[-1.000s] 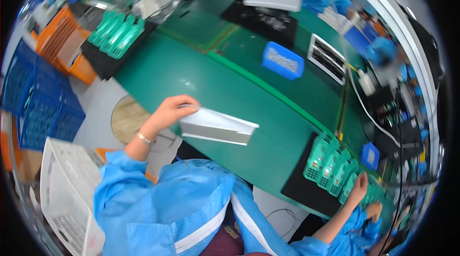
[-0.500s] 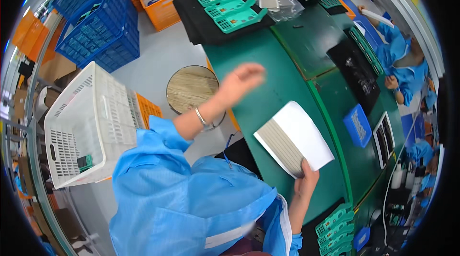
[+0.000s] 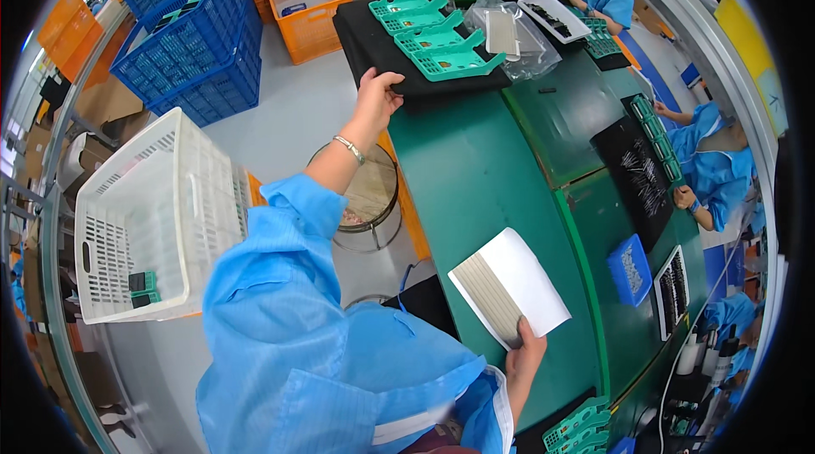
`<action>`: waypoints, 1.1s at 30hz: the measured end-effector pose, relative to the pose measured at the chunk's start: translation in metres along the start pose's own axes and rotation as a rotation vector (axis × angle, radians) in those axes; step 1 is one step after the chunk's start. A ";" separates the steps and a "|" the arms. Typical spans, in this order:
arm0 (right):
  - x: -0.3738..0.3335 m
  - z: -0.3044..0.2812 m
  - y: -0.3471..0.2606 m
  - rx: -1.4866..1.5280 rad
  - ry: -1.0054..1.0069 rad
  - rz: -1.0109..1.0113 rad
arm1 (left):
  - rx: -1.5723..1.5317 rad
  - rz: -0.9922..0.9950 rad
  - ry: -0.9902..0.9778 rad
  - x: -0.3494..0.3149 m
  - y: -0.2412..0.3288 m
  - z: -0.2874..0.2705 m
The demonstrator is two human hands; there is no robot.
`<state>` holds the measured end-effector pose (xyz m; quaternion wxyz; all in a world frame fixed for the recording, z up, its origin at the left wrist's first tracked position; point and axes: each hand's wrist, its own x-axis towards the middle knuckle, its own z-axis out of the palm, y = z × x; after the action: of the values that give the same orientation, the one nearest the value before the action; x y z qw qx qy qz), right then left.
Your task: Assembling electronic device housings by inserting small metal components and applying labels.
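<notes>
My right hand (image 3: 525, 349) grips the lower edge of a white sheet (image 3: 531, 271) that carries a band of beige strips (image 3: 490, 294) along its left side. The thumb lies on top and the other fingers are partly hidden under the sheet. My left hand (image 3: 378, 99) reaches far forward to the near-left edge of a black mat (image 3: 373, 42). Its fingers are bent and spread apart, with nothing visible between them; whether they touch the mat is unclear. Several green plastic frames (image 3: 437, 42) rest on that mat, beyond the hand.
Green table (image 3: 458, 165) before me. More green frames (image 3: 581, 428) lie at the near right. A blue bin (image 3: 630, 269) and a white tray (image 3: 672, 293) stand on the right. White crate (image 3: 182, 225), round stool (image 3: 369, 191) and blue crates (image 3: 199, 55) are leftward. Co-workers sit across.
My left hand has moved forward and left, from above the table to the black mat's edge. The right hand still holds the sheet, which sits slightly lower in view.
</notes>
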<state>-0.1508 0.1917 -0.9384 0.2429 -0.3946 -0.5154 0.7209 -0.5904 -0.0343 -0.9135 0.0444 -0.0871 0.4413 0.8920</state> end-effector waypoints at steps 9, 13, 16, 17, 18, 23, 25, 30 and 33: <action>-0.001 -0.020 0.006 0.243 -0.120 -0.008 | -0.240 -0.016 -0.261 0.033 -0.001 -0.001; 0.023 -0.039 0.005 0.636 -0.434 0.067 | -0.191 -0.035 -0.358 -0.022 0.005 0.005; 0.039 0.000 -0.009 0.660 -0.629 0.027 | -0.206 -0.104 -0.486 -0.072 -0.004 -0.001; 0.044 0.018 -0.016 0.613 -0.670 0.033 | -0.217 -0.153 -0.509 -0.090 -0.010 -0.005; 0.056 0.030 -0.013 0.568 -0.619 0.054 | -0.228 -0.204 -0.533 -0.108 -0.017 -0.008; 0.087 0.083 -0.002 0.536 -0.418 0.054 | -0.192 -0.500 -0.623 -0.180 -0.068 -0.031; 0.085 0.072 -0.008 0.617 -0.437 0.070 | -0.167 -0.535 -0.697 -0.200 -0.085 -0.036; 0.058 -0.017 -0.003 0.397 -0.203 -0.133 | -0.094 -0.759 -0.804 -0.265 -0.102 -0.040; 0.014 -0.076 -0.011 0.318 -0.009 -0.217 | -0.062 -0.933 -0.895 -0.311 -0.121 -0.040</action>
<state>-0.0974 0.2484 -0.9446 0.3764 -0.2902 -0.4357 0.7644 -0.2616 0.0062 -0.9708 0.6047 0.1095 0.2697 0.7413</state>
